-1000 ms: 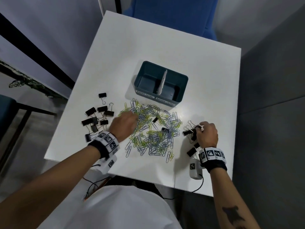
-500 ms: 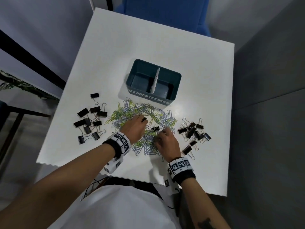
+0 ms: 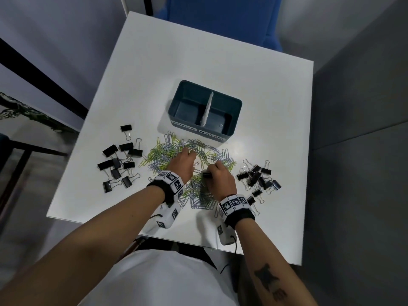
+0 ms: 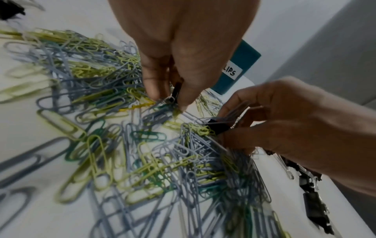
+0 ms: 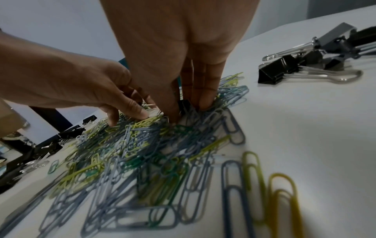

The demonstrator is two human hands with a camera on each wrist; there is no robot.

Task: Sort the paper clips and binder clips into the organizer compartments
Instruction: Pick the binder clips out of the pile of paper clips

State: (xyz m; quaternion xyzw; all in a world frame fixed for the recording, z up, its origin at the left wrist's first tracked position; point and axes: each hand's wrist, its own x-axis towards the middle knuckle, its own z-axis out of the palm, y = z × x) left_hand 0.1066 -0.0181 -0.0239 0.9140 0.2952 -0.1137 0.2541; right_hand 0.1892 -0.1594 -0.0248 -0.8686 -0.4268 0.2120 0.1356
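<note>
A heap of green, yellow and grey-blue paper clips [image 3: 164, 152] lies in front of the teal two-part organizer [image 3: 238, 111], whose front labels read PAPER CLIPS and BINDER CLIPS. Both hands are down in the heap. My left hand [image 3: 191, 154] pinches a small black binder clip [image 4: 176, 91] between thumb and finger. Just to its right, my right hand [image 3: 212, 171] pinches another black binder clip [image 3: 206, 175], which shows between its fingertips [image 5: 205, 103] in the right wrist view. Both organizer compartments look bare.
Black binder clips lie in two loose groups on the white table [image 3: 220, 62], a left group [image 3: 117, 161] and a right group [image 3: 257, 176]. A blue chair [image 3: 220, 16] stands behind the table. The near table edge runs under my wrists.
My right hand left the right binder clip group, moved left into the paper clip heap and took hold of a black binder clip. My left hand shifted slightly farther into the heap.
</note>
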